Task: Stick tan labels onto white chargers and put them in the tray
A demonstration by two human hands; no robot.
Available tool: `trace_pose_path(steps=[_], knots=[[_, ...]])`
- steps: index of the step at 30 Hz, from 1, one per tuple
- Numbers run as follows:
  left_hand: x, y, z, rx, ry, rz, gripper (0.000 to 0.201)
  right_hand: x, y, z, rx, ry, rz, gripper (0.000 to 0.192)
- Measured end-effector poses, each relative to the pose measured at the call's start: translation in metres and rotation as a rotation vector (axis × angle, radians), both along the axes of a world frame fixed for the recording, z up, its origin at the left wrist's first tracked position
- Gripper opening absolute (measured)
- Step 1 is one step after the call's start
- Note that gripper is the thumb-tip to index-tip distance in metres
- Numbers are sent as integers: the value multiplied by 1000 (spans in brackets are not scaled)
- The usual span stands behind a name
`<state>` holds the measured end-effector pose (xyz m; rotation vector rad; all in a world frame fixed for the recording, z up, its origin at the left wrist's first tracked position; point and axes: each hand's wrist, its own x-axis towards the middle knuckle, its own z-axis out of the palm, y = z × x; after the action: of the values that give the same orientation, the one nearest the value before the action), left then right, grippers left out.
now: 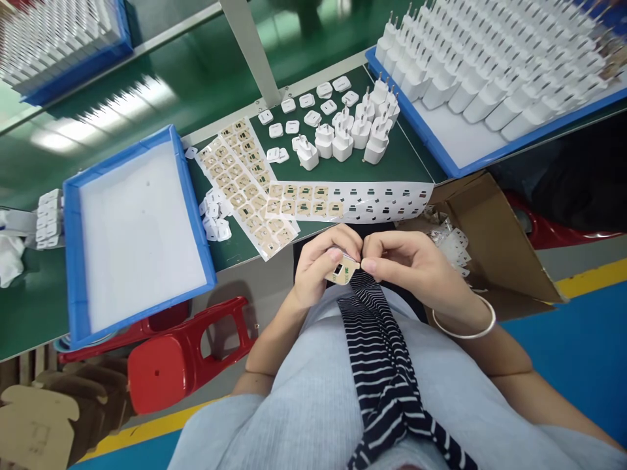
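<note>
My left hand (318,267) grips a small white cover plate whose face carries a tan 3M adhesive sticker (341,273) with a dark rectangular cutout. At the sticker's right edge, the thumb and forefinger of my right hand (409,261) are pinched together on its small tab. Just beyond my hands lies a partly used sticker sheet (377,201), with tan stickers on its left part and bare backing on the right. More sticker sheets (245,183) overlap it to the left. Small white covers (312,118) are spread on the green table, near several white plug adapters (342,145) with pins up.
An blue-rimmed tray (191,209) stands at the left, with loose white pieces (215,215) beside it. Another blue tray (416,124) at the right holds rows of adapters. Below the table are a cardboard box (504,235) with scraps and a red stool (161,372).
</note>
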<state>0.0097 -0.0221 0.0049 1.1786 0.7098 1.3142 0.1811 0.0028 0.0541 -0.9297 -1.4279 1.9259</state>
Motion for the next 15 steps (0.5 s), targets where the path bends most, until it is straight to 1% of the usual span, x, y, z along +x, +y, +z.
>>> trace_pose_path(steps=[4, 6, 8, 13, 15], knots=[[3, 0, -7, -84, 17, 51, 25, -6, -1, -8, 38, -73, -69, 38], [2, 1, -10, -106, 25, 64, 25, -8, 1, -14, 34, -67, -95, 40], [0, 1, -13, -123, 23, 68, 25, -10, 5, -20, -2, -26, -78, 40], [-8, 2, -24, -183, 16, -12, 31, -11, 21, -37, -119, 54, -21, 44], [-10, 3, -30, -184, 44, 18, 31, -11, 25, -42, -155, 89, -1, 48]])
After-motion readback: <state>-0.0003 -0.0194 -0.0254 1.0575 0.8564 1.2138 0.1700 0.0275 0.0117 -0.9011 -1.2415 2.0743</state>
